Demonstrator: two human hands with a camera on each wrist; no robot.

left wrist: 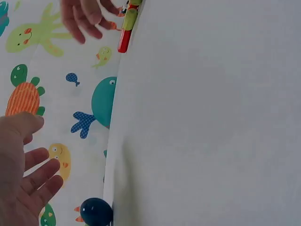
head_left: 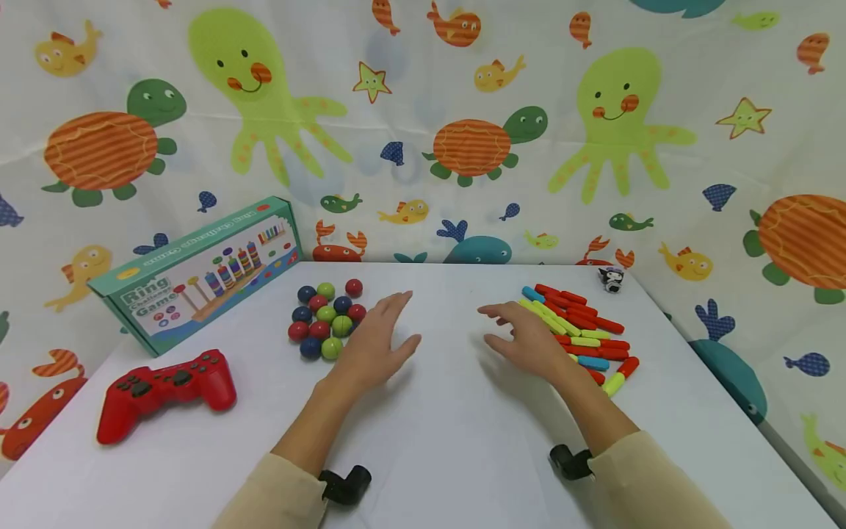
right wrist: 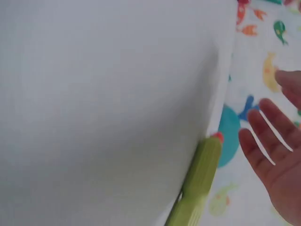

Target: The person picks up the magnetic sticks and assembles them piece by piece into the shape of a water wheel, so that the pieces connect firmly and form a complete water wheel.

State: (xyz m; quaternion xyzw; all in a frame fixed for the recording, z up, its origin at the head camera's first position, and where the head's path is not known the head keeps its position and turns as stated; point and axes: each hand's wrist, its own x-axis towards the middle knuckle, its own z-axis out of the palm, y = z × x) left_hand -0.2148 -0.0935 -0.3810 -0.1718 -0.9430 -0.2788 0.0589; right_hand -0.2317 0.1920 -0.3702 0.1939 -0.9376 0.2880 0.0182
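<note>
Above the middle of the white table (head_left: 449, 441), both hands hover apart with nothing in them. My left hand (head_left: 377, 342), its fingers extended and thumb spread, is just right of a cluster of red, green and dark blue balls (head_left: 319, 330). My right hand (head_left: 529, 342), fingers loosely bent, is nearest to a loose pile of red, yellow-green and blue sticks (head_left: 581, 320) and hides part of it. In the left wrist view one dark blue ball (left wrist: 96, 212) shows below the left hand (left wrist: 28, 174). Yellow-green sticks (right wrist: 200, 165) appear beside the right hand (right wrist: 282, 155) in the right wrist view.
A red game controller (head_left: 168, 389) lies at the left. Behind it leans or stands a green ring game box (head_left: 205, 272). A small black-and-white figurine (head_left: 611, 279) stands at the far right corner. A sea-animal patterned cloth (head_left: 410, 110) hangs behind the table.
</note>
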